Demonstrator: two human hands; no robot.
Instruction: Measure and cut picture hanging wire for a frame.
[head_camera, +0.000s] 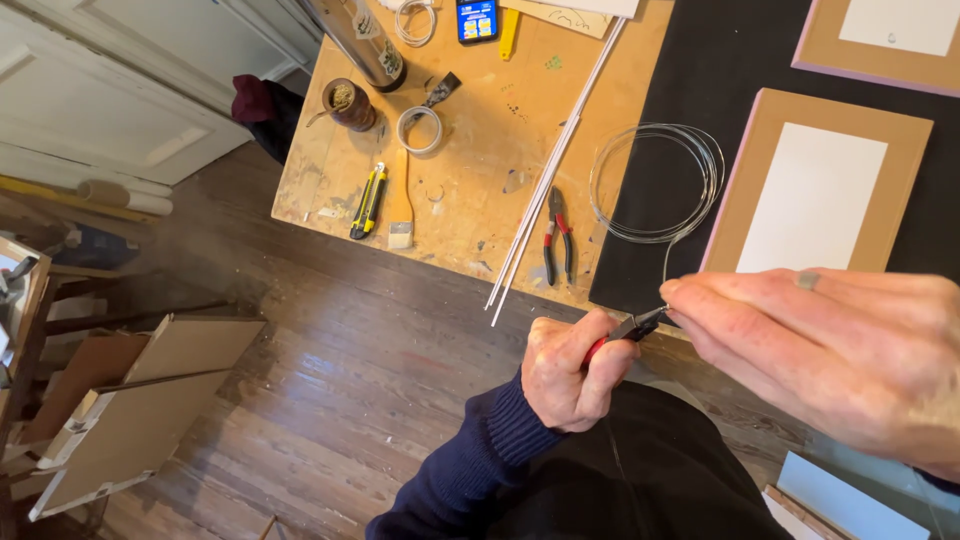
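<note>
Head view: left hand (565, 370) is clenched round red-handled cutters (632, 328) whose tip meets the wire (655, 180); right hand (830, 355) pinches the wire's loose end beside that tip. Coiled on the black mat (690, 60), the wire looks thin, light and springy, best gripped near the cut. Paint-marked bench (470, 200) stands over a worn plank floor (330, 380)

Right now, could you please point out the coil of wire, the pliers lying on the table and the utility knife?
coil of wire (612, 215), head view, left strand.
pliers (558, 240), head view, pivot.
utility knife (368, 201), head view, body.
</note>
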